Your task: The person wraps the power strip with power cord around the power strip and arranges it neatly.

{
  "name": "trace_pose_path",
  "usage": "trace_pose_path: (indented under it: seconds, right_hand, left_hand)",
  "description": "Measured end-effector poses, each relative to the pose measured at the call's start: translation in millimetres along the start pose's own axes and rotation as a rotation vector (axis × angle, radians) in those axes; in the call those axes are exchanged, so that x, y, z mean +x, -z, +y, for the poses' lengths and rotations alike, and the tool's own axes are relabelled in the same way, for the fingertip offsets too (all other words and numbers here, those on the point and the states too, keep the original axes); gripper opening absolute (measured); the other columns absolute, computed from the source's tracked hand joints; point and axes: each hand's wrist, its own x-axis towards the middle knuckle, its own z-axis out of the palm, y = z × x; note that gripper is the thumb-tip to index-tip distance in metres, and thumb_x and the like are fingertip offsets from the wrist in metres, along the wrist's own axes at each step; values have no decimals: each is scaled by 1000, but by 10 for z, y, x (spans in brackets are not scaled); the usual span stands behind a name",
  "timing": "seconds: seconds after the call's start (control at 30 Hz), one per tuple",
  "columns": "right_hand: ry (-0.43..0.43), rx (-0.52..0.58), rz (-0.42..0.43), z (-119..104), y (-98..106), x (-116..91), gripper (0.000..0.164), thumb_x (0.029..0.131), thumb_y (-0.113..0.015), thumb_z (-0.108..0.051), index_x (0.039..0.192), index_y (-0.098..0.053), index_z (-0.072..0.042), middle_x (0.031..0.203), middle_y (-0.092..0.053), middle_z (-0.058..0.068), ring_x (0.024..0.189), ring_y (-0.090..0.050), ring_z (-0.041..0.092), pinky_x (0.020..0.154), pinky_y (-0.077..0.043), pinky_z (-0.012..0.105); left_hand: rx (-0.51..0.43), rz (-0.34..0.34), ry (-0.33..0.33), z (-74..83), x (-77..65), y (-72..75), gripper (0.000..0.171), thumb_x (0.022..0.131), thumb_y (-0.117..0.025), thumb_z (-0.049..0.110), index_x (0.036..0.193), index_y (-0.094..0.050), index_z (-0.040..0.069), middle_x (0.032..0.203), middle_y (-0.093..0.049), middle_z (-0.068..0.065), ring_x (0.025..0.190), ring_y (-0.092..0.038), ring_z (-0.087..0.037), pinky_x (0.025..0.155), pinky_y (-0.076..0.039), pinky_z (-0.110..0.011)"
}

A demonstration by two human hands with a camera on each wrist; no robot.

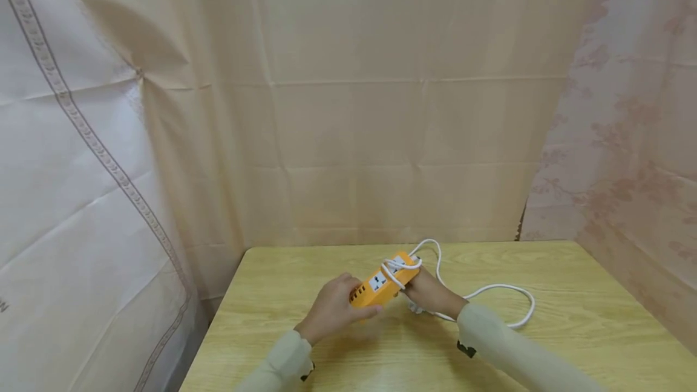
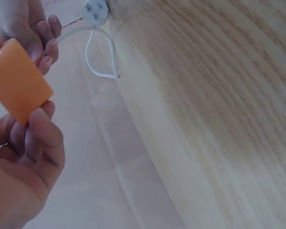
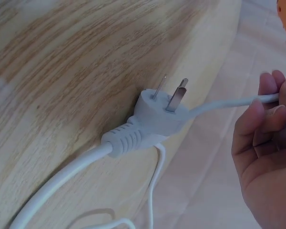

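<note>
An orange power strip (image 1: 385, 293) with white sockets is held up over the table, tilted with its far end to the right. My left hand (image 1: 333, 306) grips its near end between thumb and fingers; the orange end face (image 2: 21, 83) shows in the left wrist view. White cord (image 1: 405, 267) wraps across the strip near its far end. Behind that end, my right hand (image 1: 434, 293) pinches a length of the cord (image 3: 226, 103) between thumb and fingers, as the right wrist view shows. A white plug (image 3: 162, 114), metal pins upward, lies on the table below the right hand.
A light wooden table (image 1: 272, 295) spans the front. Loose cord (image 1: 530, 304) loops over it to the right, past the right forearm. A beige curtain (image 1: 348, 138) hangs behind, with a white cloth (image 1: 81, 198) at left and a floral one (image 1: 642, 138) at right.
</note>
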Motion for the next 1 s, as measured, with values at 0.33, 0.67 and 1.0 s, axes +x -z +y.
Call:
trace_pose_path:
  seconds: [0.33, 0.67, 1.0]
  right_hand:
    - [-8, 19, -48, 10, -13, 18, 17, 101, -60, 2, 111, -70, -7, 84, -67, -2, 78, -67, 21, 73, -55, 28]
    - [-9, -6, -88, 78, 20, -27, 16, 102, -62, -7, 106, -76, -1, 87, -72, 8, 78, -66, 19, 70, -54, 27]
    - [58, -77, -63, 71, 8, -49, 11, 98, -68, -10, 100, -77, -4, 78, -68, 2, 71, -58, 4, 67, -53, 26]
  left_hand:
    - [-10, 117, 33, -49, -44, -41, 48, 84, -80, 57, 98, -72, 12, 85, -55, 10, 67, -50, -5, 54, -45, -22]
    - [92, 203, 124, -139, 0, 35, 51, 84, -80, 56, 103, -73, 9, 82, -54, 8, 64, -50, -6, 53, -45, -23]
    - [142, 234, 245, -195, 1, 55, 61, 79, -81, 60, 106, -73, 5, 83, -57, 5, 66, -51, -8, 54, -44, -26]
